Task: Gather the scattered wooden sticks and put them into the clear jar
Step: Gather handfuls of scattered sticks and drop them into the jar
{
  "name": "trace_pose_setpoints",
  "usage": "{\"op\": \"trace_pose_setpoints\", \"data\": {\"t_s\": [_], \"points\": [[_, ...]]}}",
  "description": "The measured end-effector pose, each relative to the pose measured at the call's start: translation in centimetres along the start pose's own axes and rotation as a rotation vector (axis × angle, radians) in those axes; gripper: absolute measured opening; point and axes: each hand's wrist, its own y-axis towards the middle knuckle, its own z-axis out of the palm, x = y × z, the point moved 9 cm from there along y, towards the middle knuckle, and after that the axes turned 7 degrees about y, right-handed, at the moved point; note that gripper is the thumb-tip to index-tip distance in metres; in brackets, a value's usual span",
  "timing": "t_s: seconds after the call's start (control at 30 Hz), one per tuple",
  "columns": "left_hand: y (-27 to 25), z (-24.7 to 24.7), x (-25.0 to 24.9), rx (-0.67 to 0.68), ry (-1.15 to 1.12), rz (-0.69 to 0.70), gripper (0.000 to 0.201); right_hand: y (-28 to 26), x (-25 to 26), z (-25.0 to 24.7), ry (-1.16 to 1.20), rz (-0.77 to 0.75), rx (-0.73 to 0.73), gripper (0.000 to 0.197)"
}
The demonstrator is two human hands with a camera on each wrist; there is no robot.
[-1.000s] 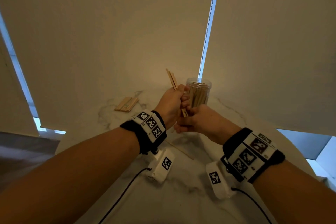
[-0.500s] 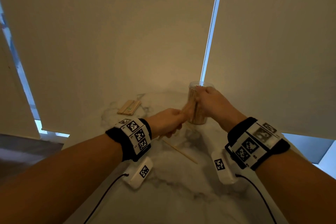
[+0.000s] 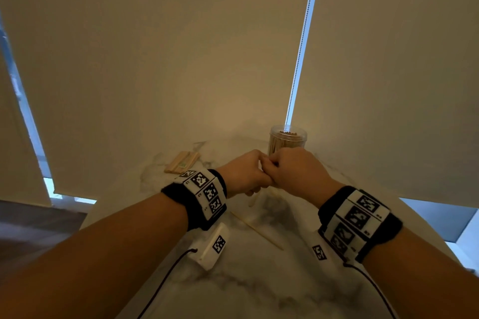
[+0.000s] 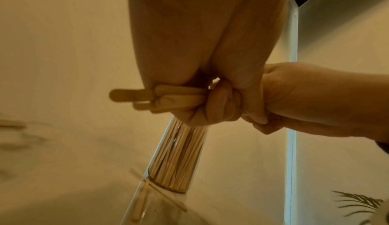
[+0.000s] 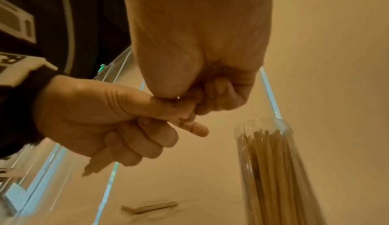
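The clear jar (image 3: 287,140) stands at the back of the marble table (image 3: 259,280), packed with thin wooden sticks. Just in front of it my two hands meet. My left hand (image 3: 252,176) grips a small bundle of flat wooden sticks (image 4: 130,95), whose ends poke out past its fingers. My right hand (image 3: 270,167) is curled against the left one, and its fingers (image 4: 221,102) pinch the other end of that bundle. One thin stick (image 3: 256,230) lies on the table below my hands. Two more sticks (image 4: 143,193) lie at the jar's foot.
A stack of flat wooden sticks (image 3: 182,162) lies at the back left of the table. Roller blinds (image 3: 181,59) hang close behind the jar. Small white tagged boxes (image 3: 213,246) with cables hang from my wrists.
My right hand has left the jar's mouth and come back against my left hand. The left hand still grips its bundle and has moved slightly up.
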Motion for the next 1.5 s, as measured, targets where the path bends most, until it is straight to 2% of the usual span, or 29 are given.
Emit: {"op": "trace_pose_setpoints", "data": {"t_s": [0.17,0.27,0.37,0.47,0.6,0.7,0.77,0.87,0.93,1.1,1.2,1.3,1.43,1.5], "points": [[2.9,-2.1,-2.2,-0.077,0.002,0.089,0.044,2.4,-2.1,-3.1,-0.045,0.003,-0.127,0.041],[5.1,-4.2,-3.4,-0.084,-0.004,0.152,0.066,4.6,-3.8,-6.9,-0.114,0.068,-0.236,0.043],[7.7,-7.1,-3.0,-0.194,-0.035,0.155,0.087,7.2,-8.1,-10.9,-0.146,0.199,-0.341,0.042],[10.1,-8.4,-0.7,-0.281,-0.060,0.087,0.099,9.2,-10.8,-13.0,-0.195,0.263,-0.370,0.039],[14.1,-6.3,0.9,-0.206,0.075,0.034,0.116,12.4,-11.3,-11.5,-0.385,0.237,-0.192,0.032],[16.4,-4.2,1.3,-0.143,0.087,0.040,0.124,14.1,-10.0,-8.5,-0.469,0.143,-0.026,0.039],[17.0,-3.0,2.0,-0.121,0.129,0.051,0.120,14.5,-9.2,-5.8,-0.432,0.081,0.080,0.033],[17.2,-2.7,3.3,-0.176,0.167,0.087,0.096,14.1,-9.6,-1.7,-0.337,0.137,0.312,0.022],[17.4,-2.7,4.0,-0.209,0.175,0.105,0.092,14.1,-9.7,-0.2,-0.367,0.149,0.384,0.017],[17.7,-2.7,4.2,-0.202,0.183,0.108,0.095,14.9,-8.5,-1.2,-0.310,0.091,0.237,0.022],[17.9,-2.9,4.3,-0.200,0.200,0.115,0.091,14.7,-8.7,-0.9,-0.120,0.140,0.262,0.020],[18.3,-3.0,4.8,-0.200,0.221,0.107,0.088,14.5,-8.4,-0.5,-0.072,0.142,0.307,0.019],[18.2,-2.9,4.9,-0.194,0.198,0.108,0.083,13.7,-8.8,-0.3,-0.043,0.162,0.280,0.038],[18.0,-3.0,4.8,-0.196,0.168,0.111,0.088,12.9,-8.8,-0.9,0.006,0.171,0.208,0.037]]}}
